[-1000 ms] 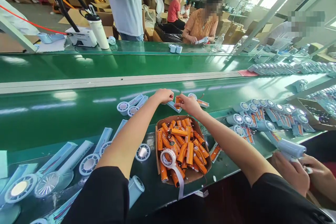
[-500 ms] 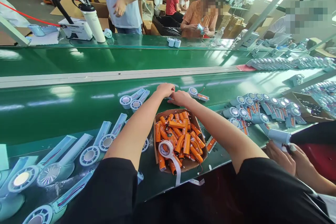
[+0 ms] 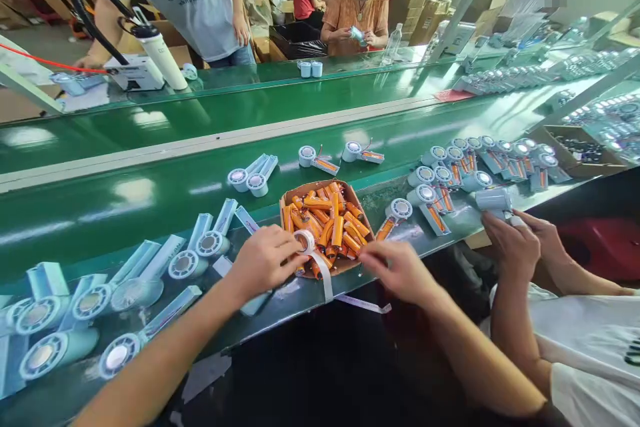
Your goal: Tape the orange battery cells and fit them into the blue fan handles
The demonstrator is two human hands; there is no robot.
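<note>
Batteries wrapped in orange (image 3: 337, 231) fill a cardboard box (image 3: 353, 197) at the near side of the green bench (image 3: 385, 188), and the box sits between the left hand (image 3: 265, 260) and the right hand (image 3: 400, 270). A white tape roll (image 3: 304, 237) lies on the batteries at the near left, right at the left hand's fingertips, so the left hand is the nearer one to it. The roll's loose strip (image 3: 326, 277) runs to the near edge, slanting slightly right. The left fingers are curved and a little spread; whether they grip the roll I cannot tell. The right fingers are bent at the box's near right corner; whether they pinch anything I cannot tell either. Just right of the box lies a fan (image 3: 400, 209), its handle pointing near and left.
</note>
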